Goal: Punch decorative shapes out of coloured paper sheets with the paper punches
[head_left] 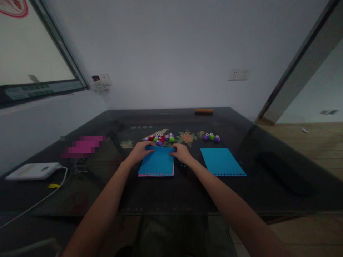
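Pale, bare wall [171, 57] rises behind a dark table [193, 198] printed with flowers and a bird. Near the middle of the table's near edge lies the paper stack [158, 162] — blue on top, with pink paper [160, 175] peeping out along its near and right edges. Left hand [139, 151] is at the stack's far left corner, thumb laid on the blue paper and fingers bent round the edge; right hand [183, 153] does likewise at the far right corner. Whether either one pinches the paper or merely steadies it, I cannot tell.

Progress looks partial, as I judge it: blue and pink already lie one over the other, yet the pink margin shows they are not lined up. One loose blue sheet [223, 162] lies towards the table's right edge, well apart from the stack and untouched, its row of holes facing the near edge.

Beyond the hands, towards the far edge, sit a cluster of small eyed toys [158, 142] and a row of three more [211, 137], none of them held. How many sheets the stack contains is hidden.
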A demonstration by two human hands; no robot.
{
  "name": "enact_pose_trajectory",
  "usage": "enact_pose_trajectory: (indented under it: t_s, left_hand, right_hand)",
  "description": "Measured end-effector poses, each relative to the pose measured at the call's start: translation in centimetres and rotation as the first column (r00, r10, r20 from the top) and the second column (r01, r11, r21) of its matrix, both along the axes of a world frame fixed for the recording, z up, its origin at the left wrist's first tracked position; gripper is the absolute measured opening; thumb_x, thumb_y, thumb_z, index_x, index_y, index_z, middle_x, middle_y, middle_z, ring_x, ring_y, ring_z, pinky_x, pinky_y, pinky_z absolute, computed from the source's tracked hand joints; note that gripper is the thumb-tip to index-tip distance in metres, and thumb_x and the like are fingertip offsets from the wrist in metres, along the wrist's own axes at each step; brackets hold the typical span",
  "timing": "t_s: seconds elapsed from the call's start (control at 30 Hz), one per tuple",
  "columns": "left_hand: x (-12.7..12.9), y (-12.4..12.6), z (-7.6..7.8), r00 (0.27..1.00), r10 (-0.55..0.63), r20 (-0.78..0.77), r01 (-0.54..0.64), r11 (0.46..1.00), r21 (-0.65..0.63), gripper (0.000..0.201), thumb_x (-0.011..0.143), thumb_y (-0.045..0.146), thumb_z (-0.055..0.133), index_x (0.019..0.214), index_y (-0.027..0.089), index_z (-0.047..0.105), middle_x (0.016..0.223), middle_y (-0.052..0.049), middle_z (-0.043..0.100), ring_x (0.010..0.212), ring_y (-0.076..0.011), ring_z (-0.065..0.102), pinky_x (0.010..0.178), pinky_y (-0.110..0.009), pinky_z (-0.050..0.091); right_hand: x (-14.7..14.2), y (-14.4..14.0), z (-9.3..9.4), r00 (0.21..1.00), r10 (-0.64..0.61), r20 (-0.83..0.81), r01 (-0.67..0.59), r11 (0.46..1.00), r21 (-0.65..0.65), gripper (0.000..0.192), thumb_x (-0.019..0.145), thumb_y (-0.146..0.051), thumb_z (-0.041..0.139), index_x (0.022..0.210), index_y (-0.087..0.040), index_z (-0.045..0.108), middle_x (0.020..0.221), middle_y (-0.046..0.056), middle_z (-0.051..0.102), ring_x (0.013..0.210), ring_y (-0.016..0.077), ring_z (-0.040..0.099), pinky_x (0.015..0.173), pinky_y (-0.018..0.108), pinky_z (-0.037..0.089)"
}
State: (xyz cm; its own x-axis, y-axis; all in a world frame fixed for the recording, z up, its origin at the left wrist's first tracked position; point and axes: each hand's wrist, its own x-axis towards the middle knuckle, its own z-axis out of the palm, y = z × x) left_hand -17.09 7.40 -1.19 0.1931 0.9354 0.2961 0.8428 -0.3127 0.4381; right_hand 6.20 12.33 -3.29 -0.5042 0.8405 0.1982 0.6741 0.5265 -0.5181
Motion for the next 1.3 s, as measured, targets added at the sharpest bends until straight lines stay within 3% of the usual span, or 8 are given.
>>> enact_pose_trajectory:
  t_s: [0.17, 0.3, 0.4, 0.53, 0.7, 0.87, 1.03, 1.3]
  left_hand:
    - [0.1, -0.4, 1.1, 0.978, 0.114, 0.174, -0.117, 0.993, 0.004, 0.024, 0.070, 0.038, 0.064, 0.082, 0.017, 0.065, 0.081, -0.005, 0.065, 0.074, -0.0201, 0.058, 0.068, -0.030, 0.043]
    - [0.2, -0.5, 1.5, 0.929, 0.189, 0.317, -0.188, 0.982, -0.034, 0.030, 0.068, 0.043, 0.064, 0.080, 0.016, 0.065, 0.071, -0.003, 0.062, 0.064, -0.0178, 0.055, 0.055, -0.026, 0.041]
    - [0.2, -0.4, 1.3, 0.882, 0.248, 0.401, -0.268, 0.963, -0.006, 0.032, 0.065, 0.042, 0.067, 0.085, 0.017, 0.064, 0.069, -0.003, 0.060, 0.060, -0.0162, 0.054, 0.050, -0.025, 0.039]
    - [0.5, -0.2, 0.8, 0.754, 0.224, 0.617, -0.261, 0.965, -0.030, 0.045, 0.065, 0.037, 0.069, 0.104, 0.018, 0.057, 0.077, -0.004, 0.063, 0.063, -0.0166, 0.059, 0.052, -0.024, 0.044]
    - [1.6, -0.2, 0.2, 0.573, 0.147, 0.806, -0.063, 0.989, -0.136, 0.045, 0.069, 0.036, 0.067, 0.107, 0.015, 0.054, 0.095, -0.010, 0.067, 0.078, -0.0198, 0.063, 0.068, -0.032, 0.052]
    - [2.6, -0.3, -0.4, 0.624, 0.117, 0.773, 0.056, 0.980, -0.193, 0.035, 0.071, 0.041, 0.064, 0.093, 0.014, 0.063, 0.090, -0.009, 0.069, 0.072, -0.0187, 0.063, 0.069, -0.034, 0.052]
    - [4.0, -0.3, -0.2, 0.681, 0.055, 0.731, 0.101, 0.981, -0.168, 0.031, 0.072, 0.044, 0.062, 0.081, 0.014, 0.065, 0.075, -0.005, 0.068, 0.059, -0.0138, 0.059, 0.060, -0.028, 0.050]
    - [9.3, 0.0, 2.5, 0.729, -0.089, 0.679, 0.118, 0.993, 0.004, 0.030, 0.078, 0.044, 0.057, 0.070, 0.015, 0.058, 0.053, 0.001, 0.056, 0.044, -0.0092, 0.048, 0.042, -0.020, 0.035]
  right_hand:
    - [0.5, 0.3, 0.4, 0.947, 0.014, -0.321, -0.084, 0.975, -0.204, 0.017, 0.070, -0.029, 0.066, 0.070, -0.014, 0.060, 0.073, 0.004, 0.063, 0.067, 0.0152, 0.056, 0.061, 0.027, 0.041]
    - [0.8, 0.1, 0.5, 0.795, 0.028, -0.606, -0.374, 0.809, -0.454, 0.023, 0.071, -0.031, 0.066, 0.087, -0.015, 0.063, 0.086, 0.006, 0.067, 0.073, 0.0160, 0.062, 0.067, 0.030, 0.049]
    - [0.7, 0.0, 0.4, 0.787, 0.022, -0.617, -0.430, 0.737, -0.522, 0.025, 0.069, -0.033, 0.069, 0.085, -0.015, 0.064, 0.082, 0.007, 0.068, 0.068, 0.0161, 0.063, 0.063, 0.030, 0.052]
    - [0.6, -0.3, 0.7, 0.804, -0.003, -0.594, -0.363, 0.788, -0.496, 0.022, 0.067, -0.033, 0.069, 0.073, -0.013, 0.063, 0.070, 0.005, 0.067, 0.056, 0.0138, 0.060, 0.056, 0.028, 0.050]
    - [0.9, 0.1, 1.1, 0.737, -0.090, -0.670, -0.335, 0.813, -0.477, 0.023, 0.065, -0.035, 0.070, 0.073, -0.015, 0.063, 0.070, 0.005, 0.067, 0.057, 0.0144, 0.060, 0.058, 0.029, 0.051]
    - [1.6, 1.2, 1.0, 0.649, -0.132, -0.749, -0.279, 0.875, -0.396, 0.033, 0.060, -0.042, 0.072, 0.079, -0.015, 0.065, 0.076, 0.006, 0.069, 0.064, 0.0176, 0.062, 0.063, 0.034, 0.053]
    - [3.2, 0.8, 3.0, 0.588, -0.147, -0.796, -0.275, 0.888, -0.368, 0.036, 0.060, -0.042, 0.072, 0.085, -0.016, 0.066, 0.086, 0.006, 0.069, 0.071, 0.0190, 0.064, 0.071, 0.037, 0.052]
    - [8.5, -1.3, 5.7, 0.696, -0.105, -0.710, -0.254, 0.889, -0.381, 0.036, 0.065, -0.042, 0.071, 0.092, -0.018, 0.067, 0.097, 0.008, 0.068, 0.086, 0.0227, 0.064, 0.083, 0.039, 0.050]
